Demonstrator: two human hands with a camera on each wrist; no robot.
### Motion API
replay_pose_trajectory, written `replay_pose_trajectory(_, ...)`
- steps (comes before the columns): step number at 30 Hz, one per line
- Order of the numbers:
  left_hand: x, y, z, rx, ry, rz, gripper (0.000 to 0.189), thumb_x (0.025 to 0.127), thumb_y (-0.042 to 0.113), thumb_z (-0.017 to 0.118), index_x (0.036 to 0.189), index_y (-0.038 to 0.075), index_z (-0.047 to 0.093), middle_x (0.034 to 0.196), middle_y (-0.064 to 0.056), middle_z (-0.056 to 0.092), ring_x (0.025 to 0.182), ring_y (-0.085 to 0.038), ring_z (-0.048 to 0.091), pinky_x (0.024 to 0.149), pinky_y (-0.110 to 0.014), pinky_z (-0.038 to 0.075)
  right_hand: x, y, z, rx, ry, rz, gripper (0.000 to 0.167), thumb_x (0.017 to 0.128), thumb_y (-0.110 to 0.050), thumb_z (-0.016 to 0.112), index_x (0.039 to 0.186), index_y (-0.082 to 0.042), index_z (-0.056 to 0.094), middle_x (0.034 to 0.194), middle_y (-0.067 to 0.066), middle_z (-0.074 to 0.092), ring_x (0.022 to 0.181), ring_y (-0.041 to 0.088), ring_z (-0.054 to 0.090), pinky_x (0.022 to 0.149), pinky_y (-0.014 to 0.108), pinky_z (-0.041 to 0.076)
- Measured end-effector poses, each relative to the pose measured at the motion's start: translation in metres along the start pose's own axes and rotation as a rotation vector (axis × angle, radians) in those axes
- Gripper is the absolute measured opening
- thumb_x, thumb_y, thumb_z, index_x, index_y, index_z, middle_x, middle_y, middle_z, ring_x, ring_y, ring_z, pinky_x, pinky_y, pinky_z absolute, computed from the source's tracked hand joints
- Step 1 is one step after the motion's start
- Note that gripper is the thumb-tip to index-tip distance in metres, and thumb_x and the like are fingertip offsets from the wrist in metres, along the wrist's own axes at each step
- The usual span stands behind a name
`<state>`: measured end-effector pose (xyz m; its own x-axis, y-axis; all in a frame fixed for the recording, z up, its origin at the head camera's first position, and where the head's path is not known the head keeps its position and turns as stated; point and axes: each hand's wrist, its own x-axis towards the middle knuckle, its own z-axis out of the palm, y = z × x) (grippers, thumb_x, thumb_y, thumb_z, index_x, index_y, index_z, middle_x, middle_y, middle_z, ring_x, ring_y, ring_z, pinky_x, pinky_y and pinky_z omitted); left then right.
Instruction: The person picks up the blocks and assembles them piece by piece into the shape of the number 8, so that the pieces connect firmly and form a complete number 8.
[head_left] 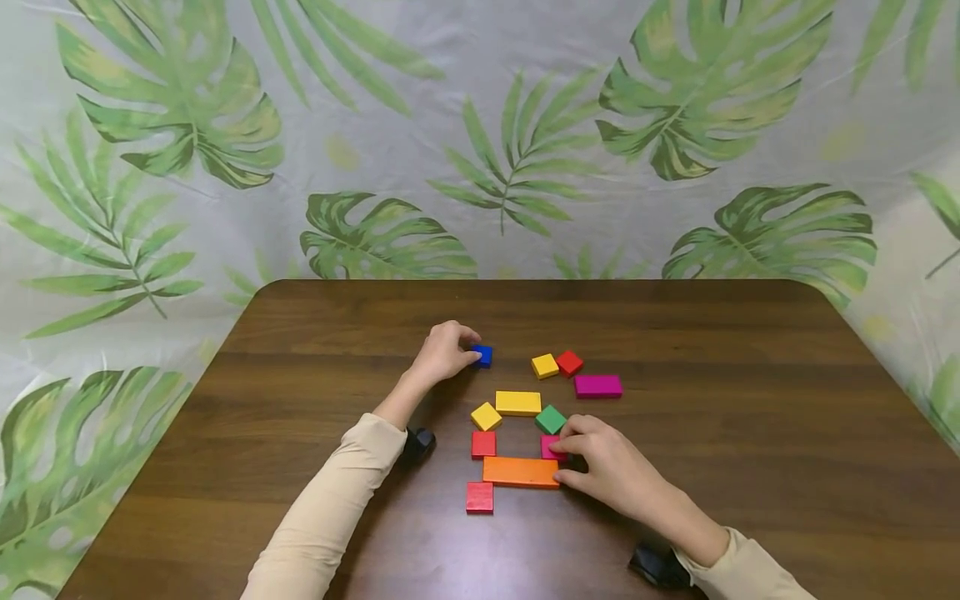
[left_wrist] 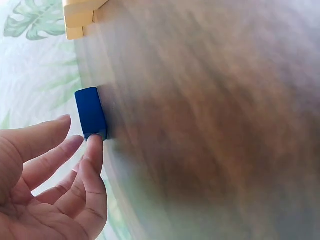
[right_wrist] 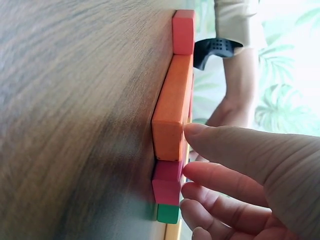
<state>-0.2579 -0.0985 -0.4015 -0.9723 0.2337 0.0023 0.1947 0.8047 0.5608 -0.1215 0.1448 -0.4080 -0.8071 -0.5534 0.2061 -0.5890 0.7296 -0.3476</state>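
A small blue block [head_left: 484,357] lies toward the back of the table. Beside its left side is my left hand [head_left: 444,352]; in the left wrist view one fingertip touches the end of the blue block [left_wrist: 91,111], while the other fingers stay apart from it. My right hand [head_left: 617,467] is at the right side of a block arrangement. Its thumb touches the end of a long orange block [head_left: 519,472], and its fingertips are at a pink block [head_left: 551,447]. In the right wrist view a green block [right_wrist: 168,213] lies just past the pink one.
Red blocks [head_left: 483,444] flank the orange block on the left side. A yellow bar [head_left: 517,403] and a yellow square [head_left: 486,416] lie farther back. Right of the blue block are a yellow block [head_left: 544,366], a red block [head_left: 570,362] and a purple bar [head_left: 597,386].
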Motion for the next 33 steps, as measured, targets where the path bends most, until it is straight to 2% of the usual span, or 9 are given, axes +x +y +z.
replay_pose_trajectory(6, 0.005, -0.002, 0.002, 0.003, -0.008, 0.003, 0.028, 0.083, 0.018, 0.070, 0.108, 0.005, 0.069, 0.112, -0.011, 0.068, 0.110, -0.026, 0.060, 0.095, -0.039, 0.047, -0.001, 0.002, 0.001, 0.009, 0.021, -0.023, 0.028, 0.069, -0.020, 0.082, 0.093, -0.007, 0.075, 0.084, -0.005, 0.056, 0.079, 0.006, 0.049, 0.068, 0.020, 0.048)
replay_pose_trajectory(12, 0.006, -0.001, 0.002, -0.021, -0.043, 0.002, 0.029, 0.084, 0.016, 0.070, 0.110, 0.006, 0.069, 0.115, -0.011, 0.067, 0.114, -0.027, 0.059, 0.097, -0.041, 0.046, -0.001, 0.002, 0.001, 0.007, 0.025, -0.029, 0.027, 0.069, -0.019, 0.082, 0.092, -0.007, 0.075, 0.083, -0.006, 0.056, 0.078, 0.006, 0.049, 0.066, 0.019, 0.047)
replay_pose_trajectory(17, 0.006, -0.001, 0.002, -0.006, -0.069, -0.013, 0.027, 0.086, 0.017, 0.068, 0.111, 0.007, 0.069, 0.114, -0.011, 0.068, 0.114, -0.027, 0.059, 0.097, -0.040, 0.047, -0.001, 0.003, 0.001, 0.012, 0.026, -0.029, 0.027, 0.069, -0.019, 0.082, 0.092, -0.007, 0.075, 0.083, -0.005, 0.057, 0.078, 0.006, 0.049, 0.067, 0.019, 0.047)
replay_pose_trajectory(25, 0.002, -0.003, -0.002, 0.011, -0.085, -0.035, 0.026, 0.086, 0.018, 0.068, 0.108, 0.006, 0.070, 0.111, -0.011, 0.070, 0.111, -0.027, 0.060, 0.096, -0.039, 0.047, -0.001, 0.003, 0.000, 0.006, 0.036, -0.036, 0.028, 0.068, -0.020, 0.083, 0.091, -0.007, 0.075, 0.083, -0.004, 0.057, 0.078, 0.007, 0.049, 0.067, 0.020, 0.047)
replay_pose_trajectory(33, -0.009, -0.010, -0.007, 0.028, -0.075, -0.065, 0.025, 0.084, 0.020, 0.070, 0.105, 0.008, 0.071, 0.100, -0.010, 0.070, 0.093, -0.023, 0.061, 0.082, -0.036, 0.049, -0.002, 0.001, -0.001, 0.001, 0.005, -0.011, 0.028, 0.069, -0.020, 0.082, 0.093, -0.008, 0.075, 0.084, -0.005, 0.057, 0.077, 0.006, 0.049, 0.066, 0.019, 0.047)
